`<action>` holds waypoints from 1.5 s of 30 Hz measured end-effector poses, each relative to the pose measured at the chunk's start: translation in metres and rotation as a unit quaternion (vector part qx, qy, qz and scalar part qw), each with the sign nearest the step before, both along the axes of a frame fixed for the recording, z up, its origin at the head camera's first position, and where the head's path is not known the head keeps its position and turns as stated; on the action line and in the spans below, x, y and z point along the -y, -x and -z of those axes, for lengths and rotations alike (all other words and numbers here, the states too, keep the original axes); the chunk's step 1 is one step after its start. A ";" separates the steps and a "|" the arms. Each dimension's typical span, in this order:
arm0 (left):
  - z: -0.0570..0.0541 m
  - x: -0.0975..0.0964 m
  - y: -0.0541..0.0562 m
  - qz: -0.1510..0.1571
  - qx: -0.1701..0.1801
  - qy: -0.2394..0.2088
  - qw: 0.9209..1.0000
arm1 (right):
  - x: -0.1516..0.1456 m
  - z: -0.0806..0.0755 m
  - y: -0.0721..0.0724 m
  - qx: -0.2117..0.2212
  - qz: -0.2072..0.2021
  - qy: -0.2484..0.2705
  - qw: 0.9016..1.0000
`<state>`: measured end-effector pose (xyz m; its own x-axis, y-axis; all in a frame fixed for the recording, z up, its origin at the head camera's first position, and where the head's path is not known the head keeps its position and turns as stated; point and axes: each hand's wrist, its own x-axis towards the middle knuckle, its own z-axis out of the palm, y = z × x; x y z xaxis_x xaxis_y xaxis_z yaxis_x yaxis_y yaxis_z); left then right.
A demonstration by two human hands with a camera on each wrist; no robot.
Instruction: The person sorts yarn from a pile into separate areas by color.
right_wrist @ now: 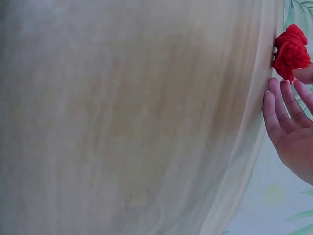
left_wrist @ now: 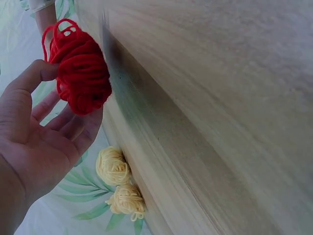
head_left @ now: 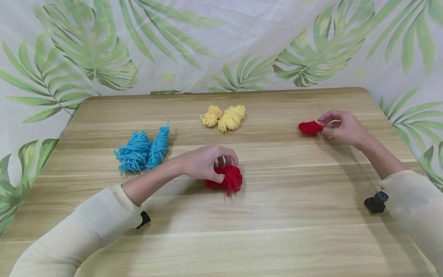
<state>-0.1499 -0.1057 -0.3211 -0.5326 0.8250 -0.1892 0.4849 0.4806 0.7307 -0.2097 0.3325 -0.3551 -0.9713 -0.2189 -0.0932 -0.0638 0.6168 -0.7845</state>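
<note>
My left hand (head_left: 202, 163) is over a loose red yarn bundle (head_left: 232, 180), thumb on its near side and fingers on the far side. The left wrist view shows this larger red bundle (left_wrist: 83, 73) between thumb and fingers, loops sticking out at its end. Out at the right, my right hand (head_left: 344, 127) pinches the end of a smaller, compact red yarn bundle (head_left: 309, 128) with thumb and forefinger. In the right wrist view the thumb lies against this bundle (right_wrist: 292, 51), the other fingers extended below it.
Two blue yarn bundles (head_left: 135, 152) lie side by side at the left, behind my left forearm. Two yellow yarn bundles (head_left: 232, 118) sit together near the back of the wooden table (head_left: 277, 231). A leaf-patterned cloth (head_left: 249, 38) hangs behind the table.
</note>
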 end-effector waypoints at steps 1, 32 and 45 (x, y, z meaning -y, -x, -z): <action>0.000 -0.001 0.001 -0.006 -0.001 -0.005 1.000 | 0.000 0.000 0.000 -0.002 -0.001 -0.002 1.000; -0.001 -0.040 0.022 -0.081 -0.042 -0.071 0.993 | -0.002 -0.005 -0.008 -0.024 -0.002 -0.005 1.000; -0.002 -0.065 0.031 -0.127 -0.033 -0.069 0.989 | 0.001 -0.010 -0.014 -0.015 -0.006 -0.071 0.997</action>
<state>-0.1809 -0.0407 -0.3188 -0.7336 0.6783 -0.0414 0.4100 0.4904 0.7690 -0.1958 0.3317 -0.3454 -0.9715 -0.2174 -0.0948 -0.0943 0.7209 -0.6866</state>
